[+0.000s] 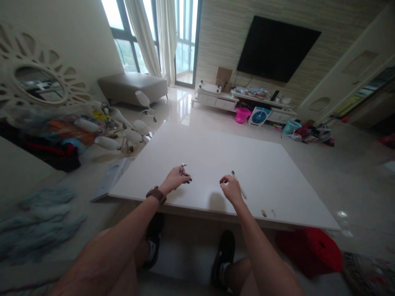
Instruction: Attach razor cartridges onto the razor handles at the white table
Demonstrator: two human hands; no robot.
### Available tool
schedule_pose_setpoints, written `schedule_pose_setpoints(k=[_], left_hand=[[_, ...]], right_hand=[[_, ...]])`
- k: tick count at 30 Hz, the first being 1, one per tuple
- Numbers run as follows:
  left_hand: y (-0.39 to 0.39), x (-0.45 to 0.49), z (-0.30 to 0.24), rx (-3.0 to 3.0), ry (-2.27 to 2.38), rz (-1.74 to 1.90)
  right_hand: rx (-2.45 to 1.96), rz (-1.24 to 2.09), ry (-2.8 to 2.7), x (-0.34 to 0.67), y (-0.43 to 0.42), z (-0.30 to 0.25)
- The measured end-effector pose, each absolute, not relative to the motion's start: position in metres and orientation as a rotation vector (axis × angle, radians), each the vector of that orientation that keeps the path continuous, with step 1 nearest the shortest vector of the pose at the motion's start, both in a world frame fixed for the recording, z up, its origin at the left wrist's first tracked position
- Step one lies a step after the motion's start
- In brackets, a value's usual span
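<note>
While the left hand (175, 181) curls closed around a small silver-and-black piece (189, 179) over the near half of the white board (216, 154), the right hand (231, 190) pinches a tiny dark piece (221, 182), too small to identify, also over the board's near half. Beside it, a pale stick (242, 190) with a dark tip lies on the board; two small bits (263, 213) lie by its near edge, toward the right. Past the board's far edge stand a pink basket (242, 116) and a blue-and-white fan (259, 116).
</note>
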State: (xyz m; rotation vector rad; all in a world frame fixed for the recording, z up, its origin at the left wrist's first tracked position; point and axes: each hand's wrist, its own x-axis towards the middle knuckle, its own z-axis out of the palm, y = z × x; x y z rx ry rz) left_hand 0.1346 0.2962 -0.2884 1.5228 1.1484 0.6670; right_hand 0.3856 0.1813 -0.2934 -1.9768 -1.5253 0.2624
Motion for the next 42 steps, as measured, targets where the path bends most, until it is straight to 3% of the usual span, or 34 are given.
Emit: schedule_pose_setpoints(k=[5, 16, 42], left_hand=[[0.328, 0.085, -0.311, 1.835, 1.550, 0.457], [0.349, 0.059, -0.341, 1.915, 1.692, 0.253], [0.355, 0.054, -0.349, 2.028, 1.737, 0.034]], right_hand=[[-2.168, 0.323, -1.478, 0.426, 0.163, -0.316], [-2.617, 0.218, -1.418, 0.478, 0.126, -0.347], [-2.552, 0.293, -1.549, 0.477, 0.138, -0.357]])
